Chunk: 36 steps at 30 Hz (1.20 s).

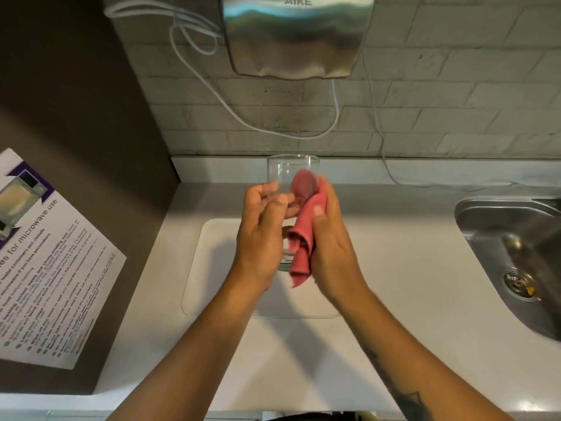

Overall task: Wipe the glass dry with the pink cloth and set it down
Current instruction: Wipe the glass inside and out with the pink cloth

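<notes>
A clear drinking glass (288,170) is held up over the white counter, mouth towards the wall. My left hand (262,229) wraps its left side, with thumb and fingers on the wall of the glass. My right hand (329,235) presses the pink cloth (303,238) against the glass's right side. Part of the cloth shows through the glass near the rim, and its loose end hangs down below the base. Both hands hide the lower half of the glass.
A white mat (212,268) lies on the counter (409,344) under the hands. A steel sink (516,253) is at the right. A dark cabinet with a microwave notice (51,268) stands at the left. A steel hand dryer (291,34) and white cables (334,117) hang on the tiled wall.
</notes>
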Each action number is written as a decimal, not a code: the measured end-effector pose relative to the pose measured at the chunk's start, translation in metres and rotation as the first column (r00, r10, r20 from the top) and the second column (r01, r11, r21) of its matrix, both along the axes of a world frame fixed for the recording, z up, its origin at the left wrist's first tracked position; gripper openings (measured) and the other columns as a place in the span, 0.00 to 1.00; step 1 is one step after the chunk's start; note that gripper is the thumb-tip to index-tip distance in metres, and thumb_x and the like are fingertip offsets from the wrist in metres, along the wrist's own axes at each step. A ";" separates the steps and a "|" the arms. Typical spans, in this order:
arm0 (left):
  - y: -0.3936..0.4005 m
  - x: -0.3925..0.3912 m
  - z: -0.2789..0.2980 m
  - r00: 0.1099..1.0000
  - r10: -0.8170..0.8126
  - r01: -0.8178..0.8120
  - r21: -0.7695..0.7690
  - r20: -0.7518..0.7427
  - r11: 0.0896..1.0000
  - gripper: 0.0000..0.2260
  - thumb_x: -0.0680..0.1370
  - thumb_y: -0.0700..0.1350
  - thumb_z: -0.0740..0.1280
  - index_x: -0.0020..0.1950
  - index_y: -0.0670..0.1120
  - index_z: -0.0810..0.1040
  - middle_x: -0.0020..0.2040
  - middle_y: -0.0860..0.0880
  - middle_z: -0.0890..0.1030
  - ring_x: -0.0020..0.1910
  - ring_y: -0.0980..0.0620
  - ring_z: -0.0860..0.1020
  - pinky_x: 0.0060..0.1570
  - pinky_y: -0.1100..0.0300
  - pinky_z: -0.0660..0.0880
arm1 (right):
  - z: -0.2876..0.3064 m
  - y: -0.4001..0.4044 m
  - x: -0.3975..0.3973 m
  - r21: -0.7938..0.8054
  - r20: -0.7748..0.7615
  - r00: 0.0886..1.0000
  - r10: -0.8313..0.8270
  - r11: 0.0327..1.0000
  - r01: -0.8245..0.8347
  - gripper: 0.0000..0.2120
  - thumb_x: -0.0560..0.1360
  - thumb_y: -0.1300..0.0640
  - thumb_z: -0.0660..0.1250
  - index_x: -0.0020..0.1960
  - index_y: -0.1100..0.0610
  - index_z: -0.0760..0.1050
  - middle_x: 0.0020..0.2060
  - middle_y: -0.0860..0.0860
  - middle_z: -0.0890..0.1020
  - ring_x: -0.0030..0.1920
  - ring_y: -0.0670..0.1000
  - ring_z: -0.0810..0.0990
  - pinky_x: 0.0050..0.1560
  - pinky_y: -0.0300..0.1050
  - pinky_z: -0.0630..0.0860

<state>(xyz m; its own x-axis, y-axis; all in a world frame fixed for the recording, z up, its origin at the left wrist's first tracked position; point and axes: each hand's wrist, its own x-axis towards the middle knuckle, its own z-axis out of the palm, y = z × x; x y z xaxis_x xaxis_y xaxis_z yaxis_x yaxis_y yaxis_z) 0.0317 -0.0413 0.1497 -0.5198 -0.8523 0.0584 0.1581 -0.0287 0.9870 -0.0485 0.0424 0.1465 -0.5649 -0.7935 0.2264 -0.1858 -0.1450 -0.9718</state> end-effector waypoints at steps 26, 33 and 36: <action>-0.008 -0.006 0.006 0.999 0.028 -0.029 0.008 0.042 1.000 0.23 0.74 0.64 0.65 0.65 0.55 0.73 0.66 0.47 0.82 0.63 0.47 0.83 0.63 0.41 0.82 | -0.007 0.006 0.010 0.048 0.017 1.000 -0.016 0.999 0.015 0.27 0.87 0.45 0.53 0.86 0.41 0.58 0.82 0.42 0.71 0.81 0.48 0.73 0.83 0.59 0.70; -0.009 -0.001 0.000 1.000 0.001 -0.003 0.114 0.018 0.993 0.30 0.70 0.64 0.73 0.67 0.54 0.72 0.63 0.48 0.81 0.60 0.51 0.85 0.53 0.57 0.84 | 0.005 -0.009 -0.007 0.078 -0.057 0.996 0.065 0.995 -0.060 0.24 0.91 0.49 0.52 0.86 0.40 0.55 0.82 0.37 0.68 0.79 0.33 0.70 0.78 0.35 0.70; -0.022 0.001 0.008 0.998 0.060 -0.063 0.168 0.020 0.984 0.19 0.77 0.57 0.73 0.65 0.51 0.75 0.58 0.50 0.82 0.51 0.57 0.87 0.45 0.58 0.84 | -0.005 0.000 0.000 0.094 -0.118 0.979 0.168 0.983 -0.157 0.31 0.89 0.46 0.53 0.89 0.46 0.47 0.88 0.38 0.56 0.86 0.35 0.58 0.83 0.31 0.60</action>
